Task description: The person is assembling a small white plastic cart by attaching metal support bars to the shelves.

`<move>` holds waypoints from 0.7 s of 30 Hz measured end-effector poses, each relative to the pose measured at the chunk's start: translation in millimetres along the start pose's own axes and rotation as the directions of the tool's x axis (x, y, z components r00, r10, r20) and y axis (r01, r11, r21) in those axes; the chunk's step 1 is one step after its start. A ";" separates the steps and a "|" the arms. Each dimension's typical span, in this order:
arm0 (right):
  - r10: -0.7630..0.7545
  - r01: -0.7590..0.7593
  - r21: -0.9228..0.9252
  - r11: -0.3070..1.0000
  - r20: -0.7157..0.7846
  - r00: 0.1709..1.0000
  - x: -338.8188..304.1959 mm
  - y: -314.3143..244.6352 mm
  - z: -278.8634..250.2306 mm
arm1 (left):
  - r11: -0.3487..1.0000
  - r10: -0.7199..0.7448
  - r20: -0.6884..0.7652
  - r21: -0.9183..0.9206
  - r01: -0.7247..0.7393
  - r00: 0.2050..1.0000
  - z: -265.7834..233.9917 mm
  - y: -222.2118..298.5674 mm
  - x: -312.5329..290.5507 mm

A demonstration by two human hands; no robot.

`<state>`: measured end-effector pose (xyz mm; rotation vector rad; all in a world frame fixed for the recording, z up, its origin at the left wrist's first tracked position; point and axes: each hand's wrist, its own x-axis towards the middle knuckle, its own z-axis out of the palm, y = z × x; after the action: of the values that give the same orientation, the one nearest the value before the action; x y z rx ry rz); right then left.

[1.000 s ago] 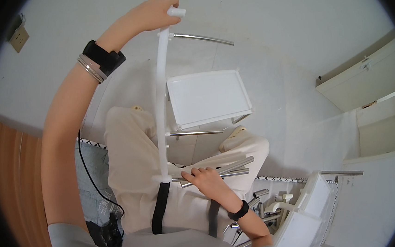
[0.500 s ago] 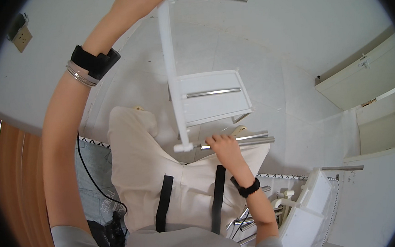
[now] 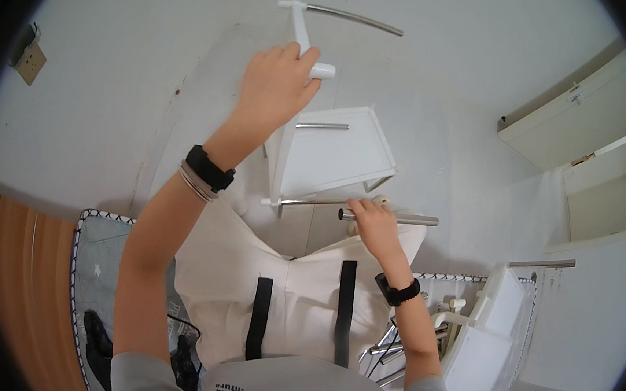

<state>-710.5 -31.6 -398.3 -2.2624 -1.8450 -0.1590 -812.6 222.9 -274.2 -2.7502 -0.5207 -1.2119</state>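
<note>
My left hand (image 3: 275, 88) is closed around a white plastic side frame (image 3: 300, 27), its fingers beside a stubby white peg (image 3: 324, 71). From the frame's top end a long metal rod (image 3: 358, 20) juts to the right. Lower down, my right hand (image 3: 378, 227) grips a loose metal tube (image 3: 419, 220) whose hollow end faces left. Just above that tube runs a thinner metal rod (image 3: 310, 202), with a small white fitting at its left end; its right end is hidden by my fingers. Between the hands stands a white shelf panel (image 3: 339, 153) with a short rod (image 3: 322, 126) seen across it.
At lower right, several metal tubes and white parts lie beside white panels (image 3: 480, 351) on a patterned mat. A black cable (image 3: 185, 325) runs on the mat (image 3: 108, 248) at left. A wooden slatted surface (image 3: 34, 291) borders the left. A wall socket (image 3: 31, 65) is upper left.
My left hand has come down and right from the frame's top, and the frame has tilted away. My right hand moved slightly right; the tube's hollow end now shows apart from the frame.
</note>
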 end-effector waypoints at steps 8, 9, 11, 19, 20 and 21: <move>0.261 -0.266 0.217 0.939 0.051 0.964 -4.5 -14.7 -30.0 | 0.989 -0.126 0.134 -0.058 0.135 0.983 -23.5 44.3 -51.9; 0.317 -0.305 0.313 0.899 0.014 0.948 -1.8 -19.4 -36.1 | 0.969 -0.202 0.198 -0.103 0.226 0.959 -27.6 48.2 -58.7; 0.271 -0.227 0.385 0.895 -0.064 0.960 1.2 -23.6 -42.0 | 0.954 -0.257 0.233 -0.093 0.284 0.938 -37.8 53.2 -65.1; 0.056 0.001 0.280 0.960 -0.197 0.979 21.1 -40.9 -77.0 | 0.958 -0.186 0.310 -0.154 0.243 0.932 -53.7 57.0 -81.9; 0.034 0.022 0.265 0.964 -0.206 0.978 24.6 -43.2 -82.4 | 0.961 -0.172 0.332 -0.150 0.231 0.928 -55.4 59.9 -83.6; 0.013 0.042 0.250 0.967 -0.215 0.976 27.2 -45.3 -84.4 | 0.964 -0.157 0.353 -0.147 0.220 0.922 -56.6 62.6 -85.1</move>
<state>-744.6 -16.9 -305.8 -1.9753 -1.6667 -0.1545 -884.1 128.8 -294.5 -3.1536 -0.7574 -0.8528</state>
